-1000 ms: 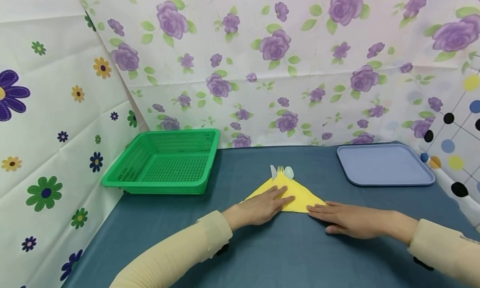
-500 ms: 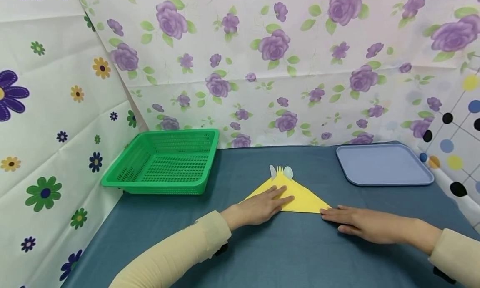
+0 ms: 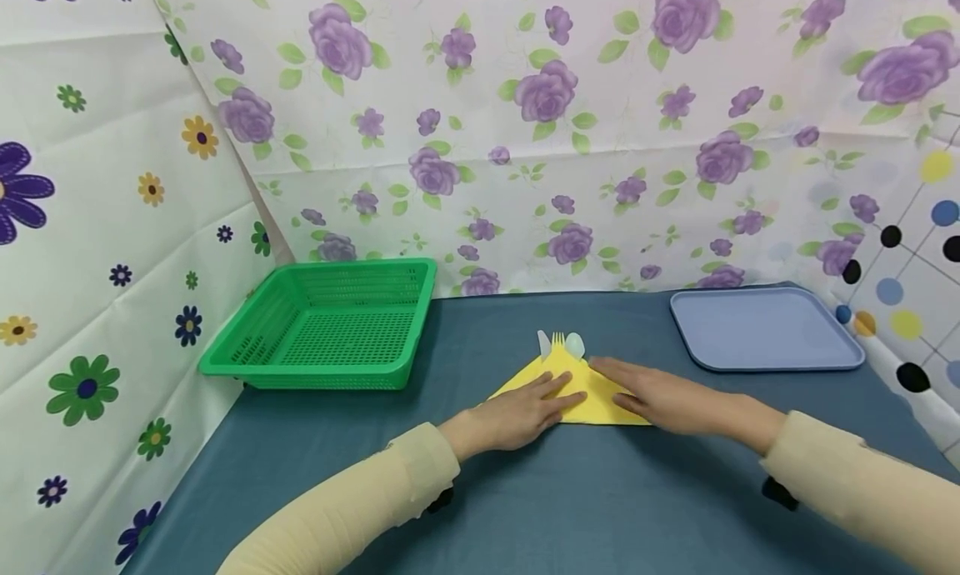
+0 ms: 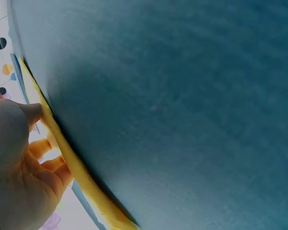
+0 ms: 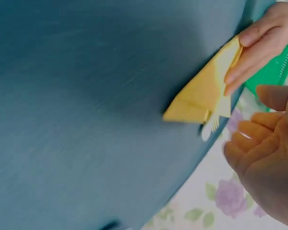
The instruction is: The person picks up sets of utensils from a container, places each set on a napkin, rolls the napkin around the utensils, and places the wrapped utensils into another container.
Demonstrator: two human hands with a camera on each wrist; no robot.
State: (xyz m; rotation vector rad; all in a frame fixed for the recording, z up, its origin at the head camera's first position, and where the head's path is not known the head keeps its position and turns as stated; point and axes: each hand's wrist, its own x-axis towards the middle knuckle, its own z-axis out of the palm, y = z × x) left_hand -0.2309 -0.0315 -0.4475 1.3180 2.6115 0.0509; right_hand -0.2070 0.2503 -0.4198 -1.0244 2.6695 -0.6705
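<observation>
A yellow napkin, folded into a triangle, lies on the dark blue cloth. From its far point stick out a knife, a fork and a spoon, their other ends hidden by the napkin. The left hand rests on the napkin's left part with extended fingers. Over the right part hovers the right hand, its fingers pointing toward the spoon. In the right wrist view, that hand has loosely bent fingers, holds nothing and appears raised off the napkin.
At the back left stands a green plastic basket with perforated walls. A light blue tray lies at the back right. Flowered sheets hang behind and to the left; a dotted sheet bounds the right.
The right hand slid outward to the napkin's right corner, then lifted and came back left over the napkin, near the spoon. The left hand has stayed on the napkin.
</observation>
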